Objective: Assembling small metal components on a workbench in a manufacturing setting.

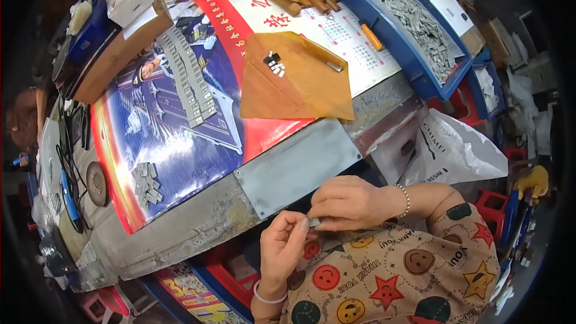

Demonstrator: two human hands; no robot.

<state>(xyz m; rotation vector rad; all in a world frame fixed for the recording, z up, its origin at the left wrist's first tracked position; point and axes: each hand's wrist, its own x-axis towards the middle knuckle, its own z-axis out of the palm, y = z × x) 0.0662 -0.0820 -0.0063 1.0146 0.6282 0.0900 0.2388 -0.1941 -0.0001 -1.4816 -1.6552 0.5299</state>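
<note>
Posters (pixel 180 174) and blue bin (pixel 457 78) crowd table (pixel 186 246); left hand (pixel 282 245) and right hand (pixel 348 203) pinch grey piece (pixel 314 222).

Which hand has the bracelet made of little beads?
The right hand: a beaded bracelet circles its wrist, while the left hand wears a smooth, pale bangle.

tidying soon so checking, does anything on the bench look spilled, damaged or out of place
No clear spill. The worktop is stained and patchy along its near edge, left of the flat grey plate. The heap of grey pieces looks untidy compared with the neat grey rows, though that may be deliberate.
</note>
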